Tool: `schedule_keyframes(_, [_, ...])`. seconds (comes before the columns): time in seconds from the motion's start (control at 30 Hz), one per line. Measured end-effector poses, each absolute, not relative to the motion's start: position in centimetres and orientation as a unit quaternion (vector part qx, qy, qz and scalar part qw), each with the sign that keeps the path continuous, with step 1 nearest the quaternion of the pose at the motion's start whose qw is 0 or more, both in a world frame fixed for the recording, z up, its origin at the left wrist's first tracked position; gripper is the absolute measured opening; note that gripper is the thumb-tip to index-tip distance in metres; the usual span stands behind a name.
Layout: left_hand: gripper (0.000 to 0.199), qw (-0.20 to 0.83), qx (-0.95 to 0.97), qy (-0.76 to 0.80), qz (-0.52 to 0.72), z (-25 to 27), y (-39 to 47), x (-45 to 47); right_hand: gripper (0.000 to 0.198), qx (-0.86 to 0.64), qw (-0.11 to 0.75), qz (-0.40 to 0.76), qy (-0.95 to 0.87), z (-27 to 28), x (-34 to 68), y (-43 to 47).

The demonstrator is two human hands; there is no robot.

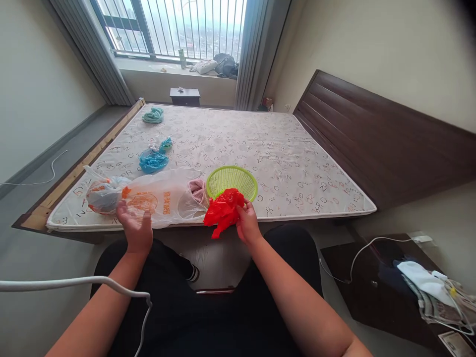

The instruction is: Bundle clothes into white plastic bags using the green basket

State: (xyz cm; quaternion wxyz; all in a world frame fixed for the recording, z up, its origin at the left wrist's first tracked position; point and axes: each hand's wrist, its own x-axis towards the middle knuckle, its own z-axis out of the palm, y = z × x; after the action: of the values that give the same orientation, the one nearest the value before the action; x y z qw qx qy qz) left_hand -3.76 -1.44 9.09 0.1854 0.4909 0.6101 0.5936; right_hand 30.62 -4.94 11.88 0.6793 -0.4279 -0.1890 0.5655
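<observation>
My right hand grips a crumpled red plastic bag at the near edge of the mattress, just in front of a green plastic basket. My left hand hovers with fingers spread over the near edge of a large clear plastic bag with orange print, which lies on its side and holds a pink bundle. It holds nothing. A small knotted bag lies to the left of it.
Blue crumpled bags and a teal one lie farther back on the left. A dark headboard runs along the right. A bedside table with cloths and cables stands at right. A white cable crosses my left arm.
</observation>
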Motion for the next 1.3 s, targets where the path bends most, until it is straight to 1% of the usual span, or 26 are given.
schedule_keyframes(0.07, [0.091, 0.296, 0.546, 0.5, 0.604, 9.0, -4.1, -1.2, 0.062, -0.451, 0.657, 0.556, -0.236, 11.5, 29.9, -5.2])
schedule_keyframes(0.13, [0.103, 0.404, 0.573, 0.458, 0.546, 8.6, -6.7, 1.5, 0.062, -0.463, 0.622, 0.558, -0.296, 11.1, 28.9, -5.7])
schedule_keyframes(0.2, [0.117, 0.502, 0.552, 0.43, 0.508, 8.2, -8.4, 3.8, 0.06, -0.462, 0.575, 0.566, -0.369, 11.0, 27.8, -6.3])
schedule_keyframes(0.23, [0.116, 0.545, 0.522, 0.432, 0.493, 7.9, -8.8, 4.7, 0.059, -0.461, 0.548, 0.567, -0.407, 11.0, 27.4, -6.6])
schedule_keyframes(0.27, [0.11, 0.57, 0.487, 0.451, 0.484, 7.8, -8.8, 5.2, 0.058, -0.463, 0.523, 0.563, -0.442, 11.0, 27.0, -6.8])
schedule_keyframes(0.3, [0.097, 0.581, 0.449, 0.474, 0.486, 7.6, -8.5, 5.4, 0.057, -0.471, 0.5, 0.554, -0.471, 11.0, 26.9, -6.9])
schedule_keyframes(0.37, [0.068, 0.573, 0.369, 0.513, 0.522, 7.5, -7.2, 4.8, 0.055, -0.498, 0.474, 0.537, -0.49, 11.1, 26.9, -6.7])
schedule_keyframes(0.4, [0.059, 0.561, 0.329, 0.522, 0.552, 7.5, -6.4, 4.2, 0.055, -0.512, 0.467, 0.538, -0.481, 11.1, 27.1, -6.4])
schedule_keyframes(0.47, [0.053, 0.548, 0.267, 0.515, 0.602, 7.6, -4.9, 2.7, 0.056, -0.526, 0.458, 0.559, -0.449, 11.2, 27.7, -5.8])
schedule_keyframes(0.57, [0.052, 0.564, 0.238, 0.482, 0.626, 7.8, -3.8, 1.4, 0.053, -0.528, 0.446, 0.58, -0.432, 11.5, 28.3, -5.1])
schedule_keyframes(0.73, [0.046, 0.595, 0.261, 0.442, 0.618, 8.6, -4.5, 2.1, 0.047, -0.545, 0.436, 0.549, -0.461, 12.1, 28.0, -5.3])
schedule_keyframes(0.93, [0.053, 0.604, 0.268, 0.44, 0.608, 8.5, -4.6, 2.4, 0.046, -0.557, 0.422, 0.531, -0.479, 11.9, 28.2, -5.4])
schedule_keyframes(1.3, [0.052, 0.614, 0.288, 0.435, 0.593, 8.6, -4.6, 2.7, 0.044, -0.553, 0.426, 0.518, -0.495, 11.0, 28.2, -5.3])
